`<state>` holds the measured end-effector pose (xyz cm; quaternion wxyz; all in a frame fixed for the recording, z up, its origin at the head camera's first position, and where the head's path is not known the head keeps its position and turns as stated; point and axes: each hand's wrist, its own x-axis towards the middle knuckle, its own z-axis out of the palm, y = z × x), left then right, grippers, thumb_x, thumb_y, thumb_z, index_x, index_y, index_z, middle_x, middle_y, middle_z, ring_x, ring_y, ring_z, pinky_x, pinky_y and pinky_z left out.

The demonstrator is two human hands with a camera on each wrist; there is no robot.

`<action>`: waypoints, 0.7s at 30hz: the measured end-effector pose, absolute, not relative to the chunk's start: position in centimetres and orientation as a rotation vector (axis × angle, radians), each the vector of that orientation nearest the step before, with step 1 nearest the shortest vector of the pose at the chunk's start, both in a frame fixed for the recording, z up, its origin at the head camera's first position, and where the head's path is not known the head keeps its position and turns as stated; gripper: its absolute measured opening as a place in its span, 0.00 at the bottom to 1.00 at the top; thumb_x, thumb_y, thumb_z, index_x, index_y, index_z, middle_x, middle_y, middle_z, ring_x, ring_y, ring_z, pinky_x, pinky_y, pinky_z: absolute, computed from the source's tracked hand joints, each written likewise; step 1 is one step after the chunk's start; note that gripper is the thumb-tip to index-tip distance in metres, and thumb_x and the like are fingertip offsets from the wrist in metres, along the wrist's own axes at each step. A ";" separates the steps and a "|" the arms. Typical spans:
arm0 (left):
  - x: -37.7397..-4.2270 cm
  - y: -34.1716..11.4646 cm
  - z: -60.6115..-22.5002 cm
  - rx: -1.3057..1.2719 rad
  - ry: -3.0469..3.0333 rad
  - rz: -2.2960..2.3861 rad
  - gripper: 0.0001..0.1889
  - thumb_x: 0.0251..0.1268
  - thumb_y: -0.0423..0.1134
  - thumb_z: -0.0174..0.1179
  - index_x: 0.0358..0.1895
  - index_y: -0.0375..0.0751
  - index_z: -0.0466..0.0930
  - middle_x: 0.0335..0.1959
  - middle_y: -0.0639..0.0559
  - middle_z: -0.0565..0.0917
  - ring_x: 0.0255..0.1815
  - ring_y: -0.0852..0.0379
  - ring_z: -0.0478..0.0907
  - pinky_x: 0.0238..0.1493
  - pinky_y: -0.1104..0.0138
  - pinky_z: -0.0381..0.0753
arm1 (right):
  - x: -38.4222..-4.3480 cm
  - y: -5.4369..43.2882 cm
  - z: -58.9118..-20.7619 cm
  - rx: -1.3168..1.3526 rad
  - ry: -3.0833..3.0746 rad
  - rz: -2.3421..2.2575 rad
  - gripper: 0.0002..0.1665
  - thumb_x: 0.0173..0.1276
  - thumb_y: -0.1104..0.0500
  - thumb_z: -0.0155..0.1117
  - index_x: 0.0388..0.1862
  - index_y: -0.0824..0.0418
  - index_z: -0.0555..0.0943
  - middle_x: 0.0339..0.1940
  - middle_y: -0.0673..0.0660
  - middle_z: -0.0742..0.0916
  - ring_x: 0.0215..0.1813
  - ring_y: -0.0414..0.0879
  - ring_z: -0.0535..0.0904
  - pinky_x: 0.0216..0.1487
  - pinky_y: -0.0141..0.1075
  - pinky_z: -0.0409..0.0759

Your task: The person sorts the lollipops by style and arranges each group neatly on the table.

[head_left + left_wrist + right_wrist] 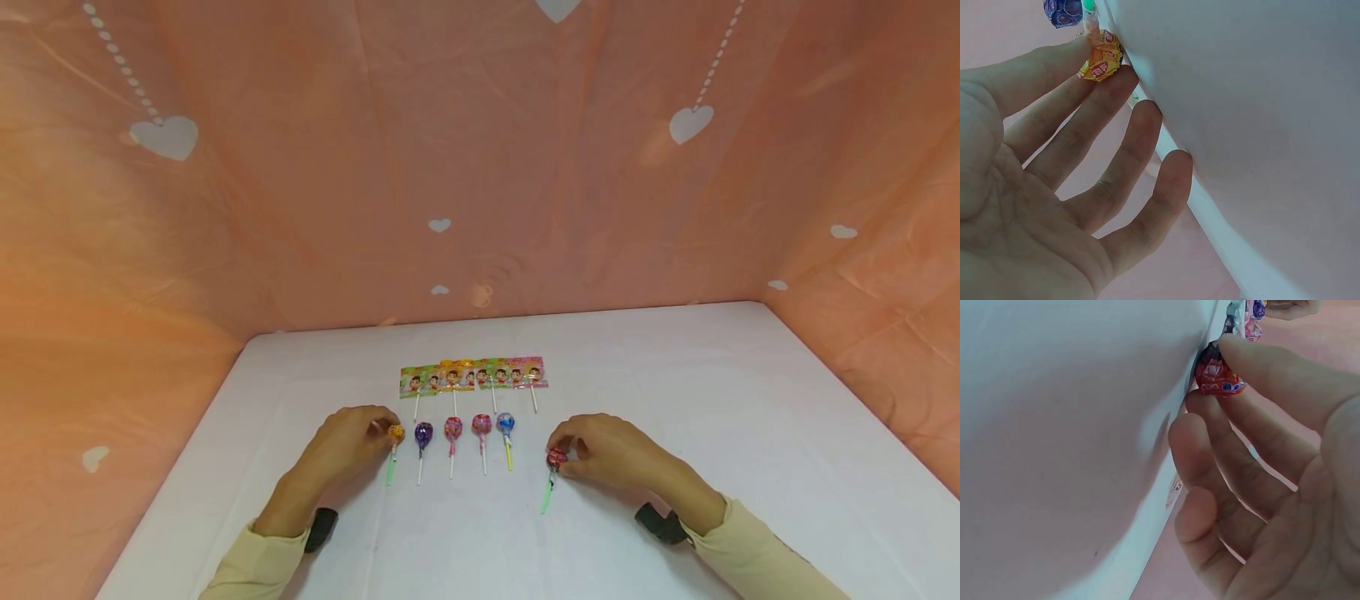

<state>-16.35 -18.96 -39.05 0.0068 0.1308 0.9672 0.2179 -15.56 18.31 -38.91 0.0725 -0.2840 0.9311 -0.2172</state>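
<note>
My left hand (354, 437) pinches the head of an orange-yellow wrapped lollipop (396, 432) at the left end of a row; its green stick points toward me. In the left wrist view the yellow wrapper (1102, 59) sits between thumb and fingertips. On the right, my right hand (611, 450) pinches a red wrapped lollipop (556, 457), also with a green stick. Its red and dark wrapper (1219, 374) shows between thumb and fingers in the right wrist view. Between the hands lie a purple lollipop (423, 433), two pink lollipops (453, 428) and a blue lollipop (506, 423) with a yellow stick.
Behind that row, several flat-packed lollipops (456, 377) in green, orange and pink wrappers lie side by side, sticks toward me. All rest on a white table (675, 375). An orange cloth (480, 167) with white hearts surrounds the table's back and sides.
</note>
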 end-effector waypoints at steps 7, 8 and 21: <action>-16.3 -18.9 -39.1 0.396 3.020 0.685 0.09 0.58 0.32 0.68 0.43 0.42 0.87 0.37 0.52 0.87 0.37 0.57 0.80 0.44 0.58 0.81 | -15.6 18.3 -38.9 -0.871 2.821 -0.620 0.13 0.60 0.56 0.74 0.45 0.49 0.86 0.33 0.40 0.83 0.31 0.30 0.70 0.35 0.28 0.69; -16.4 -18.9 -39.2 0.398 3.022 0.683 0.09 0.58 0.32 0.68 0.43 0.42 0.87 0.37 0.52 0.87 0.37 0.57 0.80 0.43 0.58 0.81 | -15.6 18.3 -39.0 -0.872 2.825 -0.613 0.13 0.60 0.56 0.74 0.45 0.49 0.86 0.33 0.40 0.83 0.31 0.30 0.70 0.35 0.28 0.70; -16.2 -19.0 -39.0 0.379 3.022 0.685 0.09 0.59 0.32 0.66 0.42 0.44 0.87 0.37 0.52 0.87 0.38 0.56 0.81 0.45 0.56 0.81 | -15.8 18.3 -39.3 -0.926 2.821 -0.640 0.13 0.62 0.54 0.73 0.46 0.48 0.86 0.35 0.38 0.83 0.33 0.30 0.71 0.38 0.29 0.71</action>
